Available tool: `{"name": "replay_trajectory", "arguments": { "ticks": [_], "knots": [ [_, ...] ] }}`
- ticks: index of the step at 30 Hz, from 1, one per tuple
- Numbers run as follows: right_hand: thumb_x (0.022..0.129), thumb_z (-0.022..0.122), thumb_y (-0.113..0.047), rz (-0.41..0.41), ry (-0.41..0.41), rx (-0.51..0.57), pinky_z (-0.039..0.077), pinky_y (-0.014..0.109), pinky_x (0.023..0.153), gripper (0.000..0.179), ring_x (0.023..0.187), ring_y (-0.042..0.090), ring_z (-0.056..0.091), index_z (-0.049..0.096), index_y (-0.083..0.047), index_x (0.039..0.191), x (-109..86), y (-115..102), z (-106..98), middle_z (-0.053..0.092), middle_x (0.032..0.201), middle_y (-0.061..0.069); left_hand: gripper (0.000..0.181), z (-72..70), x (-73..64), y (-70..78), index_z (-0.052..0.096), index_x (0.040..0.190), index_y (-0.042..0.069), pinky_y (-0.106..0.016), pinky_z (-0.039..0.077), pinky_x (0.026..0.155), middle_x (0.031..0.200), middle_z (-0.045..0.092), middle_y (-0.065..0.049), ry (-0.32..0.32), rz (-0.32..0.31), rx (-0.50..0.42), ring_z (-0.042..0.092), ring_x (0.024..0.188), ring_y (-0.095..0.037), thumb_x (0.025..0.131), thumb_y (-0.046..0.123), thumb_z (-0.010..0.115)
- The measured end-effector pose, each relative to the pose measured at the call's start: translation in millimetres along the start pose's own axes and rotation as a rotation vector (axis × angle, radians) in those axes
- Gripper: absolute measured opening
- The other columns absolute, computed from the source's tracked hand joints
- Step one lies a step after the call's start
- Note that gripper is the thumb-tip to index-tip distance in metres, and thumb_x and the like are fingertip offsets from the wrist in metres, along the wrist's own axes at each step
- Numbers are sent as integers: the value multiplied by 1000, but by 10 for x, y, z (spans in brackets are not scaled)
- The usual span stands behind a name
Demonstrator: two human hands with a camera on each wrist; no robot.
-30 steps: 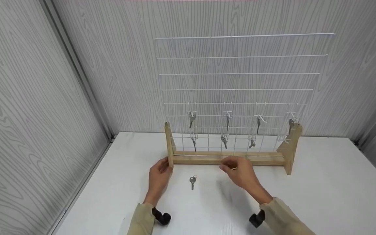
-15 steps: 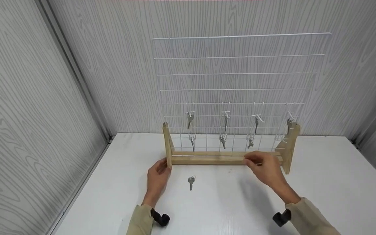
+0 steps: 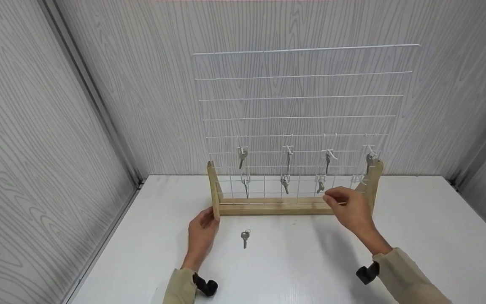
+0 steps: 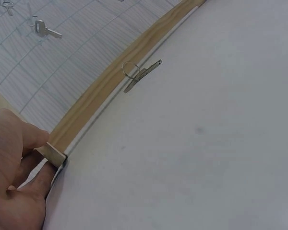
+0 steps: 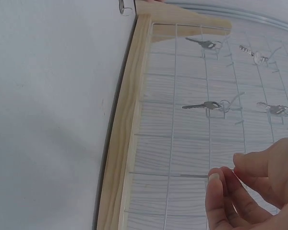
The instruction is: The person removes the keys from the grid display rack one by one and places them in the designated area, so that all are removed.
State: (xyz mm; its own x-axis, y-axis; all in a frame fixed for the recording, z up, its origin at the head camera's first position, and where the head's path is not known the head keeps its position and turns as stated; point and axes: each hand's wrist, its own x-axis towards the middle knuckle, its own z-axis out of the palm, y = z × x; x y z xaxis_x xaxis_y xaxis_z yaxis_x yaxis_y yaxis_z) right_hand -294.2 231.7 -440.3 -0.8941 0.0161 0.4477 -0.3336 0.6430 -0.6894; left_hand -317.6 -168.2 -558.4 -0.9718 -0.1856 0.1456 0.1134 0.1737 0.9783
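In the head view, a white wire grid rack [image 3: 298,117] stands on a wooden base [image 3: 268,209], with several metal keys hanging from its hooks in two rows. My left hand [image 3: 202,234] grips the foot of the stand's left wooden end [image 3: 214,192], fingers and thumb on either side of it. My right hand [image 3: 352,211] is raised in front of the base, fingers loosely bent, tips right beside the lower-row key [image 3: 320,187]. In the right wrist view, a thin grey strip [image 5: 194,176] shows at the fingertips. One key [image 3: 245,238] with a ring lies on the table before the base.
At the lower right of the grid is a hook [image 3: 359,180] without a key. The right wooden end [image 3: 376,177] stands behind my right hand. Wood-grain panels [image 3: 78,126] enclose the white table [image 3: 276,270] at the back and sides.
My right hand has moved right along the base, then risen toward the lower-row keys. My left hand stays on the stand's left end, and the loose key has not been moved.
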Motion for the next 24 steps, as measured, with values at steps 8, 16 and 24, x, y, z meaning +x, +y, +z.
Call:
{"name": "replay_trajectory", "arguments": {
  "ticks": [8,16,24],
  "knots": [
    [100,75,-10,-33,46,1,57,12,77,15,93,33,79,81,-2,111,115,32,-11,81,102,15,42,-4,-11,3,62,146,3,-40,56,114,146,64,-19,7,26,20,61,139,-35,105,6,66],
    [102,72,-11,7,74,10,50,5,77,19,97,36,78,79,1,116,220,89,2,80,106,18,43,1,14,-29,60,147,2,-43,53,116,147,63,-22,-10,35,-14,59,140,-38,104,5,65],
    [103,70,-9,30,66,24,48,1,74,19,99,36,78,79,1,116,292,84,50,80,109,20,44,-12,-16,-10,59,149,3,-41,53,117,149,62,-20,-11,24,-17,59,141,-35,105,7,65]
  ]
}}
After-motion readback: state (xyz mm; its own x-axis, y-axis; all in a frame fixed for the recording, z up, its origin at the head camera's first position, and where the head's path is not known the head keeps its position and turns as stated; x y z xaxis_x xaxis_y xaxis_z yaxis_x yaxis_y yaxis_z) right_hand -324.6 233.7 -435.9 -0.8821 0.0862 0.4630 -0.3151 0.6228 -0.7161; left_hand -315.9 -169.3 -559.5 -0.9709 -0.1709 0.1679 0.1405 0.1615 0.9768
